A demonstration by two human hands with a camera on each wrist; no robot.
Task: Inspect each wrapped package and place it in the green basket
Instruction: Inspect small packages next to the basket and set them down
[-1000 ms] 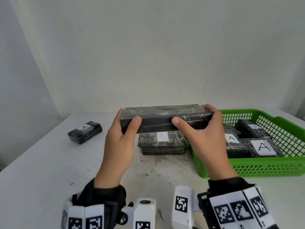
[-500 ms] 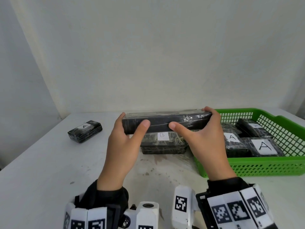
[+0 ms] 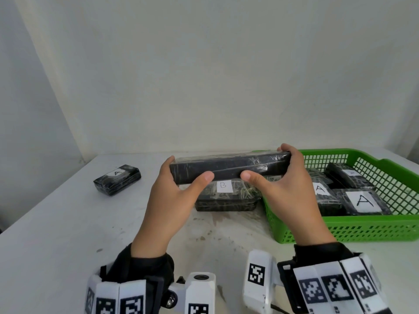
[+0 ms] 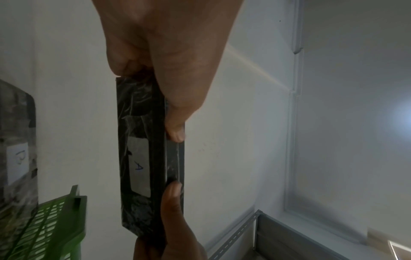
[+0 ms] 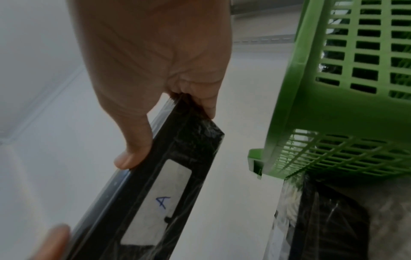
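Observation:
Both hands hold a long black wrapped package (image 3: 229, 167) above the table, tipped so its narrow edge faces me. My left hand (image 3: 174, 189) grips its left end, thumb in front and fingers behind. My right hand (image 3: 285, 184) grips the right end the same way. The wrist views show a white label marked A on the package's underside (image 4: 139, 167) (image 5: 155, 204). Beneath it on the table lies a wrapped package labelled B (image 3: 226, 196). The green basket (image 3: 362, 230) stands at the right and holds several packages labelled A (image 3: 362, 201).
A small black wrapped package labelled A (image 3: 116, 179) lies at the far left of the white table (image 3: 56, 234). A pale wall rises behind the table. The basket's near wall (image 5: 333, 114) is close to my right hand.
The held package has tilted forward, so its top face has turned away and only its front edge shows. Both thumbs slid closer to the middle. The hands rose slightly.

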